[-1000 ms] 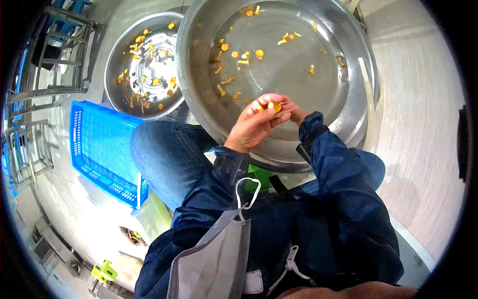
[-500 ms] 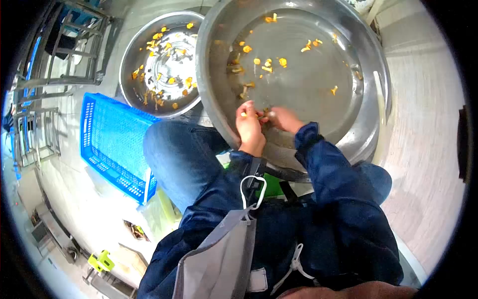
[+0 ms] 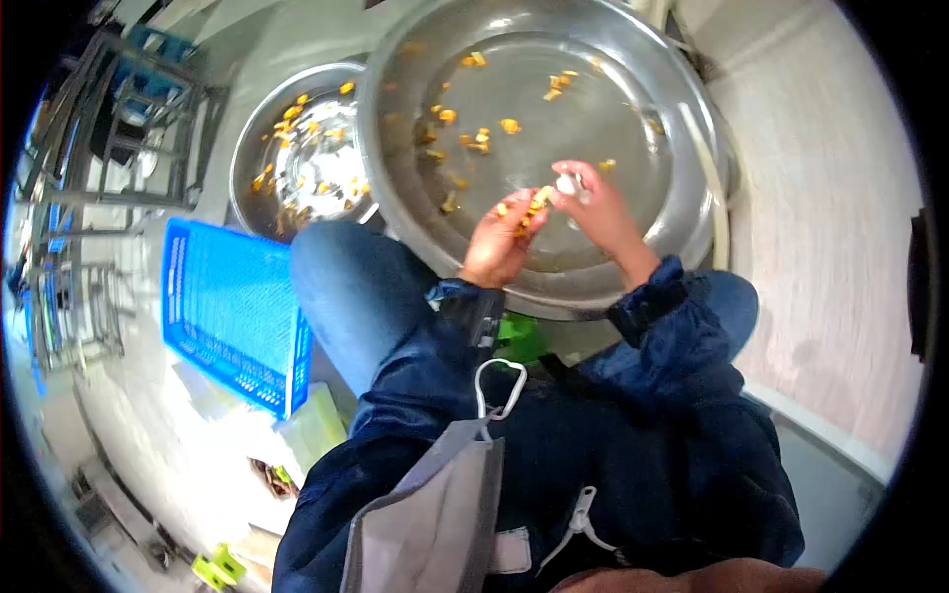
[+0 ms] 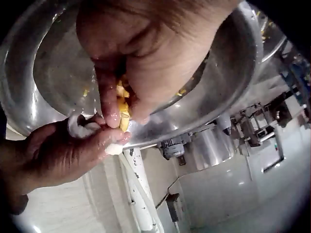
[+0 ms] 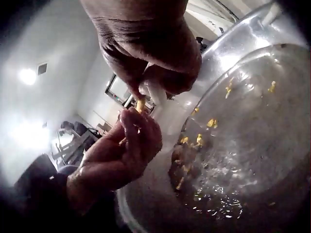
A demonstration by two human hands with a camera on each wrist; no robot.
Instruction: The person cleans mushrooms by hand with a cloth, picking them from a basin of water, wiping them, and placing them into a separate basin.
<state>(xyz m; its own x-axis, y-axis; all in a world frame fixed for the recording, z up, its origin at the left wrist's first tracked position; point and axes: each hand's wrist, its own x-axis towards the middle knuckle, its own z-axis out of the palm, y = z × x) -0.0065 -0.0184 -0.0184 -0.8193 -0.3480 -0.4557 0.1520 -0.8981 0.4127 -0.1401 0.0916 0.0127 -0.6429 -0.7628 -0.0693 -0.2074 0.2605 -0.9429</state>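
Observation:
Over the near part of a large metal basin (image 3: 390, 188), the left hand (image 3: 497, 244) pinches small yellow-orange mushrooms (image 3: 535, 206) between thumb and fingers. Beside it the right hand (image 3: 605, 212) grips a white, soft-looking piece (image 3: 568, 185), its fingertips close to the mushrooms. In the left wrist view, the white piece (image 4: 80, 127) is bunched in the right hand's curled fingers, and a yellow mushroom (image 4: 125, 116) sits between both hands. More mushrooms (image 5: 212, 123) lie in the basin's shallow water in the right wrist view.
A smaller metal bowl (image 3: 243, 183) with several mushrooms stands left of the basin. Nearer the body on the left is a blue plastic basket (image 3: 232, 316). A pale hose (image 3: 704, 158) runs over the basin's right side. Metal racks (image 3: 124, 178) stand at far left.
Both hands have risen from low in the basin, where they were half a second ago, and the right hand has moved right. The white piece now shows plainly. The head view has shifted.

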